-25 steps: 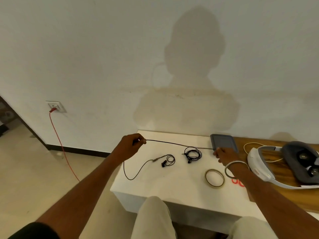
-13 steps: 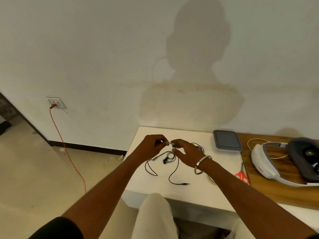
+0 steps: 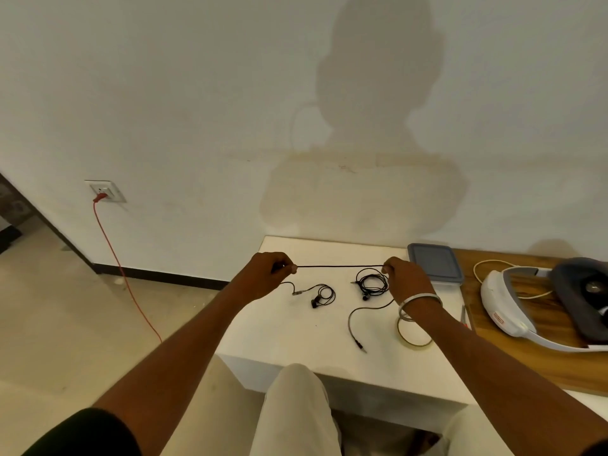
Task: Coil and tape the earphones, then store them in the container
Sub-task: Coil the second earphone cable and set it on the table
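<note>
Nearest on the white block table (image 3: 296, 343), a jack plug is seen at the free end of the thin black earphone cable (image 3: 340, 266), lying just left of the roll of clear tape (image 3: 415, 335); from the plug the wire curves up toward the right hand (image 3: 406, 278). The tape roll is judged to be kept close to that hand so it can be reached once a coil is made.

Further back, a straight run of the cable is held taut above the table between the two hands, which are set well apart. It is pinched by the fingertips of the left hand (image 3: 268, 274) at one end and by those of the right hand at the other. Its long axis runs left to right, nearly level and parallel to the table's far edge. The stretch is probably meant to take out kinks before winding.

Below the taut run, left of the tape roll, a small loop with an earbud and a second, denser bundle of black wire are laid on the table; whether they belong to one set cannot be told.

Beyond the right hand, the grey-lidded clear plastic container (image 3: 435, 263) is set at the table's far right corner, lid on, awaiting the taped coil.
</note>
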`<state>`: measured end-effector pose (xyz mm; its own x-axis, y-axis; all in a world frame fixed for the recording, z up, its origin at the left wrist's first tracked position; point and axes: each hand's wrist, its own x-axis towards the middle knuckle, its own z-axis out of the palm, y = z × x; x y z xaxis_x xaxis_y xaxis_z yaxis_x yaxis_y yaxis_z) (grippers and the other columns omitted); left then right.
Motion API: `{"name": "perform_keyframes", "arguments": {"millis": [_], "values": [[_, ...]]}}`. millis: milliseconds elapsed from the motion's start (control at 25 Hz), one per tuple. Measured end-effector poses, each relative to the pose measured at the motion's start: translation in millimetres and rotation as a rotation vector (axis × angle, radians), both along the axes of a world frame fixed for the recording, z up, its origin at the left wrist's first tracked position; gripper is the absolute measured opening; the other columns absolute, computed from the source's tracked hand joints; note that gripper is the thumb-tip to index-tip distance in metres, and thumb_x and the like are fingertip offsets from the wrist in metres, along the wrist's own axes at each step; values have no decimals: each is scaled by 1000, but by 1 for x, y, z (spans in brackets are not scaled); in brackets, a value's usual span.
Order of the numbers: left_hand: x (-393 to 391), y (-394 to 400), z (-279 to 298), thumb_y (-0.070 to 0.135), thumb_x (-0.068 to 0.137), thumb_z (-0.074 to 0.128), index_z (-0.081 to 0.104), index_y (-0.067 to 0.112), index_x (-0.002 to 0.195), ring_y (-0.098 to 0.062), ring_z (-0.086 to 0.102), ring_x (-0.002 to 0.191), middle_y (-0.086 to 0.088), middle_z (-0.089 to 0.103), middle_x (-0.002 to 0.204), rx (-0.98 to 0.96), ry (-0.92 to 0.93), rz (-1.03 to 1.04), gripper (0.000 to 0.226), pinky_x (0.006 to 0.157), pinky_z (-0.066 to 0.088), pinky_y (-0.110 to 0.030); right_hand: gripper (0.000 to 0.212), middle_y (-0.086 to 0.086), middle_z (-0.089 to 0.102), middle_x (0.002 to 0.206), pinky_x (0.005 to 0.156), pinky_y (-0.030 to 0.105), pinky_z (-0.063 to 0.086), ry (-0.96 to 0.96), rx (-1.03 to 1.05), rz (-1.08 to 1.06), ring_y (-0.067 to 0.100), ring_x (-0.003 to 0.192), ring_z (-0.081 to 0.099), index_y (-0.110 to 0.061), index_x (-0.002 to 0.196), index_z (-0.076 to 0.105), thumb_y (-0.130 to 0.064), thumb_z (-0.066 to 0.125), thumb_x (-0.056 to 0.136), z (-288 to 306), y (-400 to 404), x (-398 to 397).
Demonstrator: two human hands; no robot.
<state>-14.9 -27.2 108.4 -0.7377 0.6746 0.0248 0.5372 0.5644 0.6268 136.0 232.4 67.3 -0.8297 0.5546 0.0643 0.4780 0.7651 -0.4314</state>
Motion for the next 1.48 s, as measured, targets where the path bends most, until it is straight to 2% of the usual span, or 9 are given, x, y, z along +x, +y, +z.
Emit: {"name": "perform_keyframes", "arguments": {"millis": [120,280,440,600,800,1040,1160,1320,1480], "values": [[-4,-1,-1,30,92,61,71,20,89,-6,45,51,10,55,61,-6,34,7,14,53,35,-15,20,7,64,98,72,31,46,-155,136,-29,24,86,62,-12,107,58,-10,44,94,-2,3,5],[5,12,-3,26,92,60,72,19,90,-2,49,57,14,59,71,16,48,-31,13,55,37,-11,37,7,50,125,104,45,34,-469,156,14,25,116,52,-13,127,44,-16,45,91,-3,-21,-2],[25,36,-9,25,91,62,72,14,91,1,52,66,10,61,76,16,43,-121,15,61,38,-6,65,7,32,147,110,46,29,-203,44,293,27,133,37,-16,146,20,-32,51,91,-1,-56,-16],[35,50,-12,23,92,60,69,12,86,-1,49,57,13,54,65,7,21,-158,15,56,36,-10,31,7,69,106,89,42,48,-32,-122,428,28,99,64,-16,124,51,-23,48,94,3,-75,-30],[28,32,-7,29,95,55,71,13,88,1,47,45,13,51,54,-34,-5,-101,23,47,34,-10,22,10,71,90,80,42,51,7,-54,254,31,83,65,-14,108,62,-11,46,94,1,-39,-24],[5,-2,-10,37,93,57,69,19,83,-6,40,40,8,51,51,-81,-2,-25,24,46,33,-13,22,11,70,99,84,40,50,-33,-7,-26,31,93,63,-11,108,63,-9,47,93,-6,6,-4],[2,0,-6,34,94,57,70,20,85,-7,37,41,7,49,51,-21,5,-9,21,46,32,-16,24,7,63,117,93,39,44,-296,43,2,27,108,58,-16,115,59,-20,47,95,-4,1,-2],[17,21,4,32,93,60,72,19,86,-7,39,44,9,46,50,31,30,-75,19,46,30,-14,80,8,20,153,112,45,23,-229,34,161,28,139,25,-16,148,14,-36,61,87,6,-33,-14],[29,41,8,30,92,61,71,17,88,1,49,57,15,54,62,32,53,-171,17,55,36,-9,51,2,65,119,101,35,41,12,-120,484,21,112,58,-15,137,38,-15,57,89,15,-74,-28]]}}
